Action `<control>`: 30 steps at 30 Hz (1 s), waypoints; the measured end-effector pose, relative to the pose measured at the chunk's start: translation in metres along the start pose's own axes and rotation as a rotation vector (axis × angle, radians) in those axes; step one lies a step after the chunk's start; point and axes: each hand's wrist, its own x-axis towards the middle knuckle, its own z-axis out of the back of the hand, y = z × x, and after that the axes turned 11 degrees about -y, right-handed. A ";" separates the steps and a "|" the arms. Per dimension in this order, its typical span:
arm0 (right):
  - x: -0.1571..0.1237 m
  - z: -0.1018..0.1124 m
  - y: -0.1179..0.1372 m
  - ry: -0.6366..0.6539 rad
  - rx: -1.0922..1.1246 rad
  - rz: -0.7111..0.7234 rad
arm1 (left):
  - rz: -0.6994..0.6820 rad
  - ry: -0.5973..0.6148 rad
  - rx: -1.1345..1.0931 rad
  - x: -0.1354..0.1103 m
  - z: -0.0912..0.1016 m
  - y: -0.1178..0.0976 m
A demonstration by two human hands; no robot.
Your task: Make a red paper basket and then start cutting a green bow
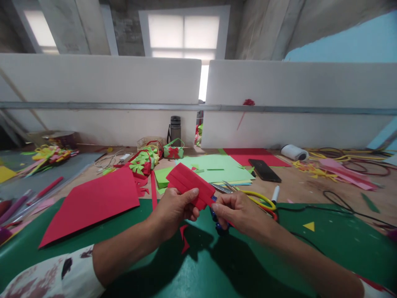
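My left hand (pixel 178 207) grips a folded piece of red paper (pixel 189 182), thumb on top and fingers beneath. At the paper's lower right corner, my right hand (pixel 235 211) pinches red paper; a bit of red also shows under its fingers. Whether that is a separate strip I cannot tell. A shiny dark blue object (pixel 222 229) sits just below the right hand, partly hidden, its kind unclear. Small red paper scraps (pixel 184 240) lie on the green mat (pixel 149 269) under my hands. Left of them rests a large red sheet (pixel 96 203).
Yellow-handled scissors (pixel 259 198), a white marker (pixel 276 193) and a black phone (pixel 265 169) lie to the right. Behind are light green sheets (pixel 214 163), a small green paper basket (pixel 173 152) and a dark bottle (pixel 175 130). A black cable (pixel 316 208) crosses the mat.
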 end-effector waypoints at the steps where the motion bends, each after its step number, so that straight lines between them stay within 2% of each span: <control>1: 0.000 0.000 0.000 0.002 -0.004 0.001 | 0.002 0.001 0.000 0.000 0.000 0.000; 14: -0.001 0.003 -0.004 0.010 -0.044 0.040 | -0.013 -0.037 0.039 0.000 -0.001 -0.001; 17: 0.003 0.018 -0.007 -0.122 -0.122 0.072 | -0.071 -0.121 0.030 0.004 0.005 -0.002; 20: 0.009 0.041 -0.015 -0.299 -0.296 0.069 | -0.128 -0.192 -0.001 0.011 0.010 -0.005; 23: 0.015 0.057 -0.030 -0.363 -0.542 0.020 | -0.167 -0.243 -0.049 0.021 0.008 -0.010; 26: 0.019 0.060 -0.052 -0.296 -0.788 -0.068 | -0.199 -0.285 -0.092 0.034 -0.002 -0.013; 30: 0.020 0.057 -0.079 -0.122 -0.988 -0.134 | -0.215 -0.295 -0.124 0.054 -0.017 -0.008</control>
